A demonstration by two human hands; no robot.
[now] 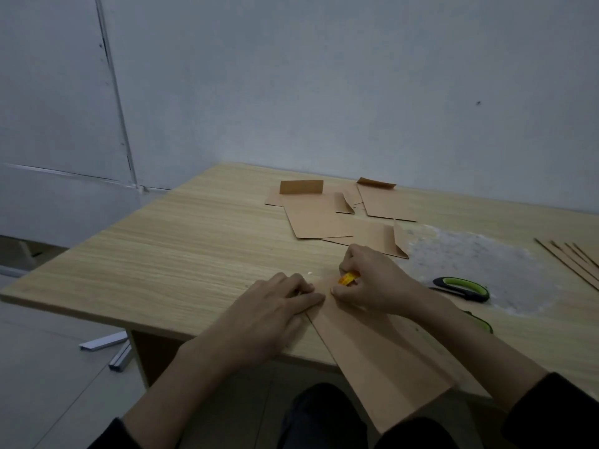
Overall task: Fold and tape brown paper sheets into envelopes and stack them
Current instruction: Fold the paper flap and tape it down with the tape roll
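1. Strips of pale metal (pixel 104 342) lie on the floor at the lower left of the frame, beside the table leg.
2. Table (pixel 181 254) of light wood grain fills the middle of the frame, with a grey wall behind it.
3. Left hand (pixel 275 311) lies flat at lower centre, fingers straight and together. It grips nothing; its fingertips press on the left edge of the brown paper sheet.
4. Brown paper sheet (pixel 376 361) runs from under both hands toward the lower right. It has long creases, and its near end hangs over the table's front edge.
5. Right hand (pixel 376 285) rests on the far end of that sheet, just right of the left hand, their fingertips almost meeting. Its fingers are curled and pinch a small orange-yellow object (pixel 349 278); what that object is I cannot tell.
6. Folded envelopes (pixel 319 217) of the same brown paper lie above the hands, at upper centre. They overlap loosely rather than in a neat pile, and several have a flap standing up.
7. Scissors (pixel 462 288) with a green and black handle lie right of the right hand, on a whitish, dusty patch (pixel 492 257) of the tabletop.
8. Thin brown strips (pixel 580 262) lie side by side at the right edge of the frame, well apart from the hands.
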